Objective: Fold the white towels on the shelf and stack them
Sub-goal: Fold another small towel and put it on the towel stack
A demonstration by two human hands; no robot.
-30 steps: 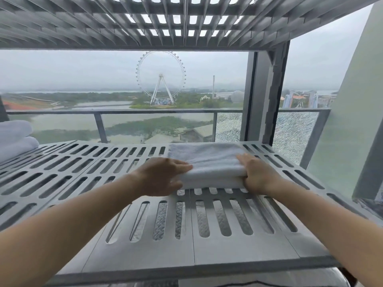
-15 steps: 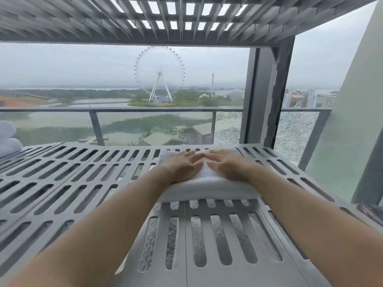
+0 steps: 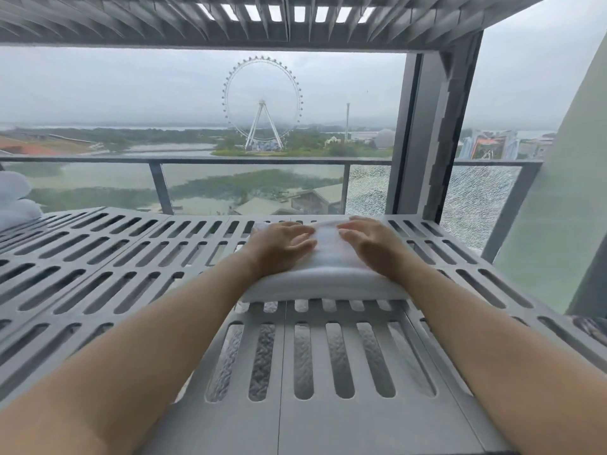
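A folded white towel (image 3: 323, 279) lies on the grey slotted shelf (image 3: 131, 257), right of the middle. My left hand (image 3: 279, 246) rests flat on the towel's left part, fingers straight and pointing right. On its right part my right hand (image 3: 371, 243) lies flat too, fingers pointing left. A strip of towel shows between the fingertips. Two more folded white towels (image 3: 14, 201) sit stacked at the far left edge of the shelf.
Another slotted shelf (image 3: 262, 18) hangs close overhead. A grey upright post (image 3: 423, 136) stands behind the towel on the right. Behind the shelf runs a glass balcony railing (image 3: 230, 160), with a cracked pane at the right.
My hands went from gripping the towel's near corners to lying flat on top of it. Since half a second ago they have slid slightly apart.
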